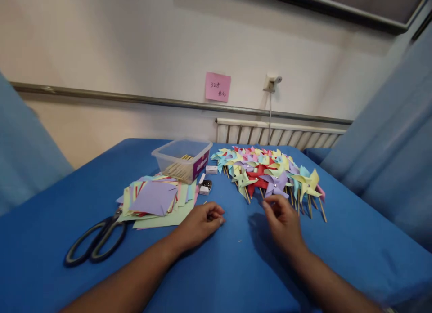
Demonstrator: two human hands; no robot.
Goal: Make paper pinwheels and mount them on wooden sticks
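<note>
Just past the nearer right hand (285,223), its grip loosely curled, contents unclear to me, sits the purple pinwheel (276,185).

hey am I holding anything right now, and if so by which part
Your left hand is loosely curled with nothing visible in it. Your right hand is close to a purple pinwheel; whether it holds that, and where, cannot be told.

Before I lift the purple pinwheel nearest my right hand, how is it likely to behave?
The purple pinwheel is probably light: it looks made of thin folded paper. Its curled shape could be crushed if pinched. It might also catch, because other pinwheels crowd around it.
</note>
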